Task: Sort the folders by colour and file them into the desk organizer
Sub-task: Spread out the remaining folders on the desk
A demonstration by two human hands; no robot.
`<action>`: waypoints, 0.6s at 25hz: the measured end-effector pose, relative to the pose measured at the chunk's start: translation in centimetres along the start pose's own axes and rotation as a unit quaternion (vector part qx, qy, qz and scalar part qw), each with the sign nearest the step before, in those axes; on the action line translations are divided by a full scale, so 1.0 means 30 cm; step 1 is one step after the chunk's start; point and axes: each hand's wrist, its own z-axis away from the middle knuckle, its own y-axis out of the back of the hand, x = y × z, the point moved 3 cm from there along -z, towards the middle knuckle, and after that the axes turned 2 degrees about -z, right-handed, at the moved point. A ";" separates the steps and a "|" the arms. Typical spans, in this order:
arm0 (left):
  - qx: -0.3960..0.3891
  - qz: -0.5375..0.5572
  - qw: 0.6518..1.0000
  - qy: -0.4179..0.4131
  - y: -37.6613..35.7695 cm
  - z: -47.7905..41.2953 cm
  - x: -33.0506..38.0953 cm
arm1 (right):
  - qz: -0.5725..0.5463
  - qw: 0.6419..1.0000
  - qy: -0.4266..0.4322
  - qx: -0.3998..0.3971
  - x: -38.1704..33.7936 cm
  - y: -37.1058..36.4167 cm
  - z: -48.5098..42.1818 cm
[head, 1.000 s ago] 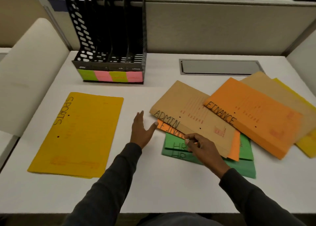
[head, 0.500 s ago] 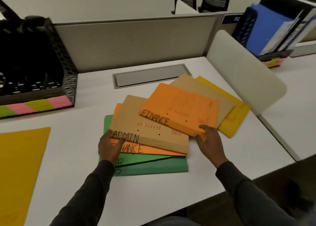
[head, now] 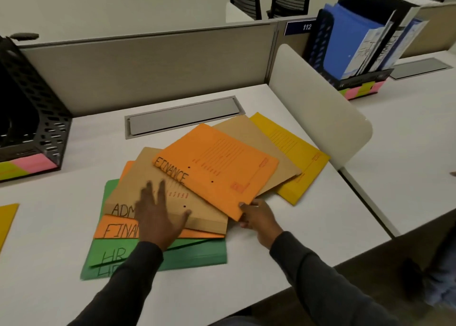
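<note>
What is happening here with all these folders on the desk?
A person is sorting a fanned pile of folders on the white desk. The right hand pinches the near corner of the top orange FINANCE folder, while the left hand lies flat on the brown ADMIN folder. The black desk organizer at left looks empty so far.

Folder pile (head: 217, 177) overlapped at frame centre on desk (head: 283, 264); organizer (head: 32, 118) at left edge; second organizer (head: 357, 49) upper right, behind divider (head: 318, 101).
</note>
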 end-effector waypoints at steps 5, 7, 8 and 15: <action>-0.121 -0.038 0.986 -0.112 -0.165 0.043 0.245 | 0.222 0.969 0.107 -0.015 -0.028 0.077 -0.004; -0.153 -0.087 0.978 -0.112 -0.219 0.043 0.247 | 0.184 0.964 0.134 0.135 -0.062 0.201 -0.038; -0.162 -0.101 0.975 -0.113 -0.237 0.040 0.237 | 0.140 0.961 0.119 0.205 -0.074 0.274 -0.062; -0.173 -0.115 0.971 -0.118 -0.266 0.031 0.221 | -0.195 0.965 -0.080 0.157 -0.048 0.441 -0.203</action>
